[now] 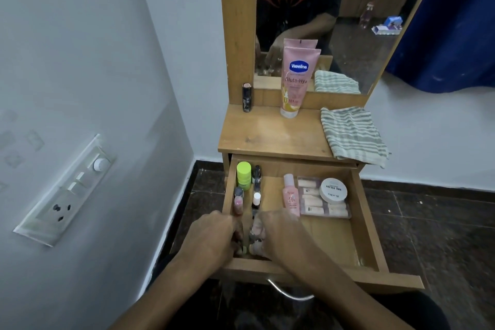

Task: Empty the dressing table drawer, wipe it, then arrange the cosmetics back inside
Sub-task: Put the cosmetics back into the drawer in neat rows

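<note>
Your left hand [214,236] and right hand [278,233] are meeting at the front-left corner of the open drawer [369,225], fingers curled around small nail polish bottles [251,241]; how firmly each is gripping, I cannot tell. A Vaseline tube [294,83] and striped cloth [351,134] are resting on the tabletop.

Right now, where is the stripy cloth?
The striped cloth lies on the right side of the dressing table top, right of the Vaseline tube, hanging over the edge above the open drawer.
</note>
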